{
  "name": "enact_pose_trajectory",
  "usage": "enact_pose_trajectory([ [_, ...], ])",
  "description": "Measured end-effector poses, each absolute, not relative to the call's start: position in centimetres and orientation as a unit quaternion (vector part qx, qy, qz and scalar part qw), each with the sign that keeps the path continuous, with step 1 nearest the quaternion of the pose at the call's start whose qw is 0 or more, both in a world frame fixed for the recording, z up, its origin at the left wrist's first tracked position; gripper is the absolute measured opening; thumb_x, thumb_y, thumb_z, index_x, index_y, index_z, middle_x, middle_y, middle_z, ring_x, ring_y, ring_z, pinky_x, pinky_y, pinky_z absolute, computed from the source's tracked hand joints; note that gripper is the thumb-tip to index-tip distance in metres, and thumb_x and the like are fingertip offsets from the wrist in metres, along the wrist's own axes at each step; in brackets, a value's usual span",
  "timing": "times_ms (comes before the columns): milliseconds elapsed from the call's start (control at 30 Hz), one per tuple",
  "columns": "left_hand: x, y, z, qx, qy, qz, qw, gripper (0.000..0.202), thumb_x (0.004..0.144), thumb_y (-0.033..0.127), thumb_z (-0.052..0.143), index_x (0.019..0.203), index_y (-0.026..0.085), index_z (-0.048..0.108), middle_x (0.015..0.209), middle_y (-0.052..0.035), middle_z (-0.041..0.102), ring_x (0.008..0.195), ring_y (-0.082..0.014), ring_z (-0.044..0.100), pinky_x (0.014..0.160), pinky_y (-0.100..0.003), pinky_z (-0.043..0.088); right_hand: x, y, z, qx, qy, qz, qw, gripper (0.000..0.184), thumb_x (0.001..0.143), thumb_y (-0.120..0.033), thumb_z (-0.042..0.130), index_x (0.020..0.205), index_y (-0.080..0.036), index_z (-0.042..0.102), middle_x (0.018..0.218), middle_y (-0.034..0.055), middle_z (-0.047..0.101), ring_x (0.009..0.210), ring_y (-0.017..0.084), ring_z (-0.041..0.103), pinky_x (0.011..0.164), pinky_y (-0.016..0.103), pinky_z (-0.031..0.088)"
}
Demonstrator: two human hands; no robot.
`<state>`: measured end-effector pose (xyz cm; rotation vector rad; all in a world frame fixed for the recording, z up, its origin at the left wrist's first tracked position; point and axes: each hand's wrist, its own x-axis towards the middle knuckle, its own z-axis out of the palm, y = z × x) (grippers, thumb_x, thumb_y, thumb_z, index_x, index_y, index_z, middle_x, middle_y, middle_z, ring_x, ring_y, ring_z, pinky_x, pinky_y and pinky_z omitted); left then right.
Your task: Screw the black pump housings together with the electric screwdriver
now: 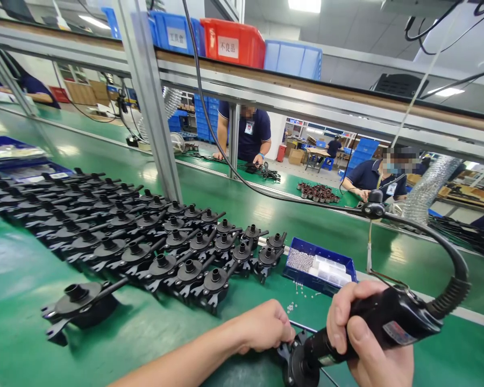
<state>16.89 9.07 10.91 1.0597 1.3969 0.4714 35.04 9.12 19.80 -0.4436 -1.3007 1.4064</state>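
My right hand (371,333) is wrapped round a black corded electric screwdriver (391,317), tilted with its nose down at a black plastic part (300,368). The screwdriver's nose hides the middle of that part. Closed at the part's upper left edge is my left hand (268,327), its fingertips pinching there. A thin metal rod (304,326) shows just beyond the part. Small loose screws (292,307) are scattered on the green table past my hands. A similar black round part with a forked arm (78,303) stands alone at the left.
Rows of black parts (135,250) fill the table's left and middle. A blue tray (322,290) holds small screws and white containers. A metal post (147,102) rises behind the rows. The screwdriver's cable (447,242) arches at the right. Co-workers (250,131) work across the bench.
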Motion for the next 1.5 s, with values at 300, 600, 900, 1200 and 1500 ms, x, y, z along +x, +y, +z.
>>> enact_pose_trajectory([
  [300,14.6,9.8,11.2,0.441,0.514,0.185,0.712,0.04,0.063,0.051,0.085,0.086,0.019,0.079,0.046,0.0095,0.044,0.037,-0.0072,0.026,0.038,-0.023,0.015,35.1,9.3,19.8,-0.181,-0.554,0.598,0.55,0.026,0.1,-0.043,0.085,0.113,-0.03,0.066,0.084,-0.0029,0.065,0.057,0.009,0.057,0.055,0.022,0.046],
  [600,15.8,9.7,10.8,0.453,0.52,0.172,0.703,0.069,0.026,0.048,0.11,0.078,0.022,0.074,0.049,0.0105,0.054,0.041,-0.0062,0.025,0.04,-0.028,0.007,34.9,9.4,19.8,-0.198,-0.554,0.592,0.55,0.028,0.097,-0.044,0.088,0.109,-0.028,0.069,0.083,-0.0024,0.067,0.056,0.009,0.057,0.053,0.023,0.046],
  [900,17.2,9.5,9.6,0.409,0.519,0.188,0.726,0.061,0.027,0.047,0.108,0.07,0.022,0.073,0.046,0.0114,0.047,0.039,-0.0059,0.022,0.042,-0.03,0.005,34.4,10.2,19.4,-0.2,-0.557,0.573,0.567,0.031,0.096,-0.042,0.089,0.115,-0.029,0.069,0.086,-0.0019,0.069,0.057,0.009,0.061,0.054,0.022,0.051],
  [1200,17.2,9.4,9.5,0.413,0.512,0.194,0.728,0.057,0.031,0.046,0.108,0.07,0.021,0.075,0.048,0.0102,0.048,0.043,-0.0069,0.025,0.044,-0.031,0.005,34.4,10.6,18.8,-0.182,-0.59,0.572,0.54,0.027,0.099,-0.044,0.086,0.114,-0.03,0.07,0.087,-0.0021,0.068,0.059,0.01,0.059,0.055,0.024,0.049],
  [1500,17.1,9.3,9.7,0.413,0.529,0.186,0.718,0.061,0.027,0.048,0.107,0.071,0.021,0.076,0.053,0.0085,0.054,0.044,-0.0067,0.028,0.049,-0.029,0.009,34.5,10.5,18.4,-0.131,-0.618,0.574,0.521,0.027,0.1,-0.042,0.085,0.118,-0.03,0.069,0.088,-0.0012,0.068,0.059,0.011,0.06,0.054,0.023,0.051],
])
